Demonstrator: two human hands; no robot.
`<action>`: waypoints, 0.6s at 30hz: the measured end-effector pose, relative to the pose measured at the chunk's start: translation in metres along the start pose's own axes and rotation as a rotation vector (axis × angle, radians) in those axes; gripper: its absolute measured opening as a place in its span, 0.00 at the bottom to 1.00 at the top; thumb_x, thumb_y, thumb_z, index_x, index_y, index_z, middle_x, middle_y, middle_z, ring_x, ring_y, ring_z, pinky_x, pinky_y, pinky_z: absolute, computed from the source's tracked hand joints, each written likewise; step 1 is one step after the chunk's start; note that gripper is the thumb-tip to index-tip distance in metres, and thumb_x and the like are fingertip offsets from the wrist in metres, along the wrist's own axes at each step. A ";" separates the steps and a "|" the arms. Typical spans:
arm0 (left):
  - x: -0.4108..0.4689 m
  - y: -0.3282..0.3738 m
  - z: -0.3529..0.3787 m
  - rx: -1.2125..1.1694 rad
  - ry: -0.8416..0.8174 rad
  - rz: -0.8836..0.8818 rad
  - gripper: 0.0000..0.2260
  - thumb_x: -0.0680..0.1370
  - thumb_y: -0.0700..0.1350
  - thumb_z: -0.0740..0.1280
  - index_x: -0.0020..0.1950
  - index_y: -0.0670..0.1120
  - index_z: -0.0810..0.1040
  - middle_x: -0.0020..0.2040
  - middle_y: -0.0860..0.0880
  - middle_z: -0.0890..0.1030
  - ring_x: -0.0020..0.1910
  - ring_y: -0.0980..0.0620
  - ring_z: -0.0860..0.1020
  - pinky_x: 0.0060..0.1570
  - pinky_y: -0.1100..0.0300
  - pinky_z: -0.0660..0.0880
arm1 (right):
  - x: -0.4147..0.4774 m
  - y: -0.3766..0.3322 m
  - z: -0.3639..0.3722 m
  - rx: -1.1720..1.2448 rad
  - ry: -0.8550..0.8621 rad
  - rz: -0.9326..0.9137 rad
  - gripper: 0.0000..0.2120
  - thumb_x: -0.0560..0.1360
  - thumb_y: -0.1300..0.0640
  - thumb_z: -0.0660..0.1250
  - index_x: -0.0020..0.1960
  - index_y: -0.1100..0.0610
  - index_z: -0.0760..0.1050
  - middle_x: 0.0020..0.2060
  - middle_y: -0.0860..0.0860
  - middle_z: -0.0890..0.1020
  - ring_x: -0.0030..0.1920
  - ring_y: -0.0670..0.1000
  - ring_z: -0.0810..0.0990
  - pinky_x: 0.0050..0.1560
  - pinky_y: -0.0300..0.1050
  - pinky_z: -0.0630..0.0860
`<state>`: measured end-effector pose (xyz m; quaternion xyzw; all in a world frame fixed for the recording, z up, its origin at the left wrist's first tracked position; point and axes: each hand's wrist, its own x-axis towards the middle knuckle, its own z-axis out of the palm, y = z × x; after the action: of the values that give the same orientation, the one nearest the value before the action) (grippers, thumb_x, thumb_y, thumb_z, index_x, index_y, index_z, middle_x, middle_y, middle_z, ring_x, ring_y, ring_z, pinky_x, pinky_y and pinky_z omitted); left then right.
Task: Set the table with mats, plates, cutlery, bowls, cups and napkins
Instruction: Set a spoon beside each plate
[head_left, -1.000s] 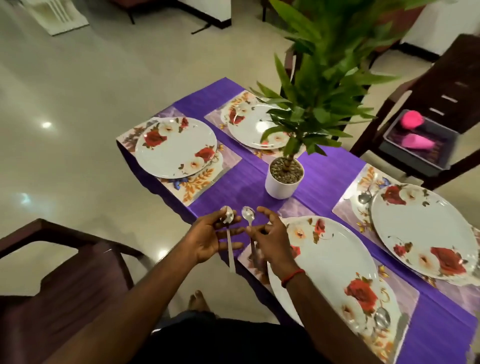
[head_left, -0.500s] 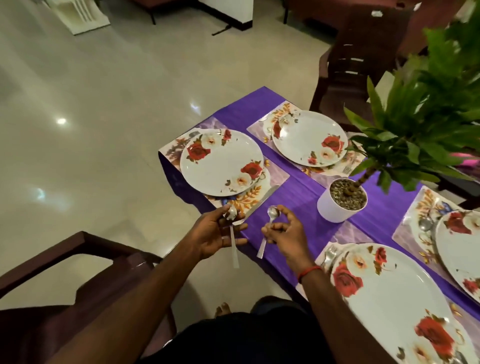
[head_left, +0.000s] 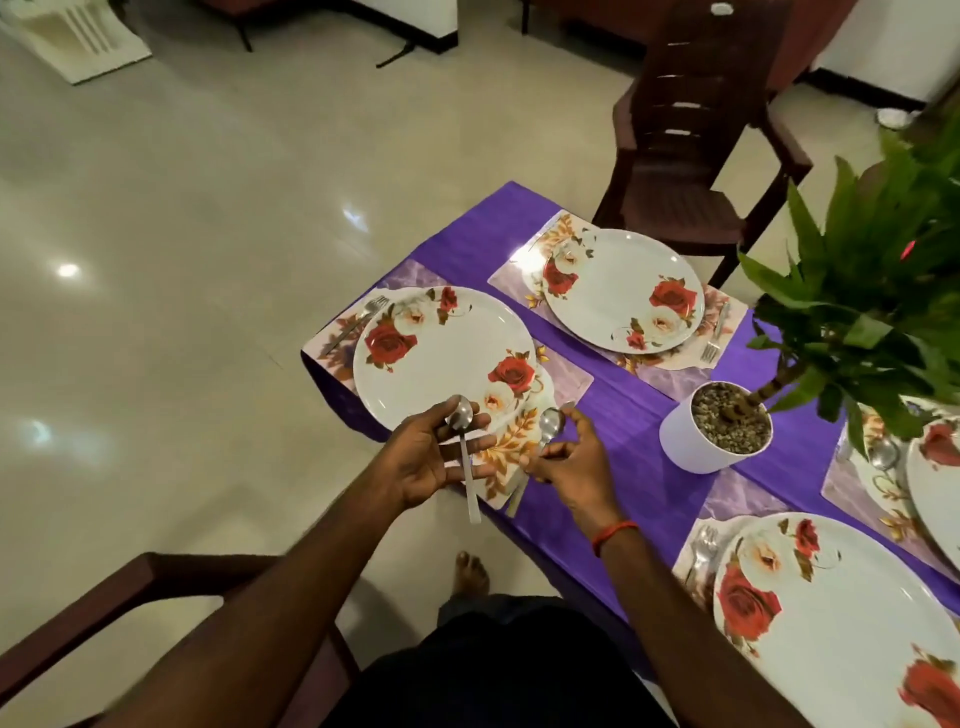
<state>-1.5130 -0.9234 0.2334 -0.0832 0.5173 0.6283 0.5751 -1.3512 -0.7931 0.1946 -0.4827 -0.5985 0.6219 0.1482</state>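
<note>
2 slim, shiny silver spoons (head_left: 460, 414)

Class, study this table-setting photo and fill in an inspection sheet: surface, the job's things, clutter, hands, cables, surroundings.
Surface: purple-clothed table, a floral mat under each plate.
Job's things: near-left plate, far plate, near-right plate, right-edge plate; forks beside three; laid spoon by the fourth; no bowls, cups or napkins seen.
Clutter: potted plant.
Hands: left hand holds left spoon; right hand pinches right spoon.
Cables: nothing seen.
Surroundings: far chair, near chair, glossy floor.
</note>
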 end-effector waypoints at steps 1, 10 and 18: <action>0.008 0.008 0.001 0.005 -0.003 -0.012 0.20 0.82 0.50 0.66 0.68 0.38 0.77 0.62 0.40 0.83 0.59 0.37 0.83 0.56 0.35 0.79 | 0.009 0.002 0.004 -0.007 0.019 0.013 0.43 0.68 0.68 0.79 0.76 0.50 0.63 0.45 0.53 0.84 0.49 0.52 0.85 0.47 0.52 0.85; 0.044 0.054 0.007 0.053 -0.023 -0.067 0.18 0.82 0.50 0.65 0.67 0.40 0.78 0.61 0.40 0.83 0.59 0.38 0.83 0.52 0.38 0.82 | 0.060 0.013 0.026 -0.128 0.195 0.083 0.35 0.70 0.67 0.76 0.72 0.49 0.69 0.47 0.50 0.83 0.48 0.50 0.84 0.48 0.52 0.84; 0.059 0.068 0.000 0.083 -0.030 -0.114 0.19 0.82 0.50 0.66 0.68 0.39 0.77 0.61 0.39 0.83 0.59 0.38 0.83 0.52 0.37 0.82 | 0.075 0.025 0.040 -0.236 0.256 0.105 0.29 0.70 0.66 0.76 0.68 0.53 0.73 0.38 0.46 0.82 0.43 0.49 0.83 0.47 0.49 0.83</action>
<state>-1.5873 -0.8720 0.2299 -0.0791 0.5287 0.5735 0.6207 -1.4096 -0.7662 0.1335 -0.6025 -0.6176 0.4878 0.1327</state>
